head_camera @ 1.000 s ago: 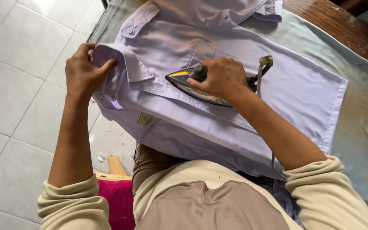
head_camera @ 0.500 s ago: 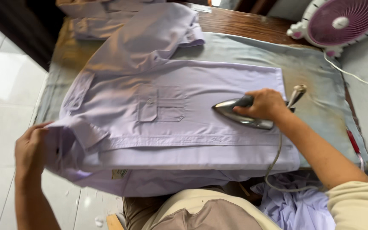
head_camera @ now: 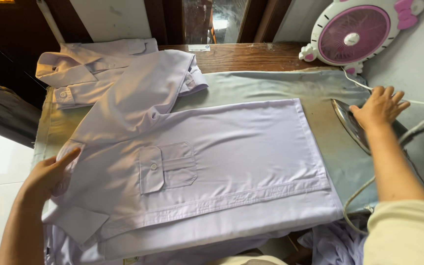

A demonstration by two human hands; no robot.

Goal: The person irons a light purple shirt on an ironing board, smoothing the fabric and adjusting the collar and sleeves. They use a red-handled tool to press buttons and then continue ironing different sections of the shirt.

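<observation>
Lilac shirt [head_camera: 222, 162] lies spread flat across the pale green ironing cloth [head_camera: 271, 88] on the table [head_camera: 241, 54], buttoned chest pocket [head_camera: 167, 168] facing up, one sleeve [head_camera: 148, 93] folded back toward the far edge. Its near hem hangs over the table's front edge.

Your left hand [head_camera: 50, 174] grips the shirt at the collar end, fingers curled over the fabric, thumb on top. Your right hand [head_camera: 379, 108] rests on the iron [head_camera: 352, 125], which stands tipped up on its heel just off the shirt's right edge, soleplate facing the shirt. Fingers lie spread over the handle; you cannot tell how firmly they close round it. The iron's cord [head_camera: 369, 191] loops down past your forearm to the table's front edge.

A second lilac shirt [head_camera: 89, 66] lies folded at the far left corner of the table. A pink and white fan [head_camera: 354, 34] stands at the far right corner.
</observation>
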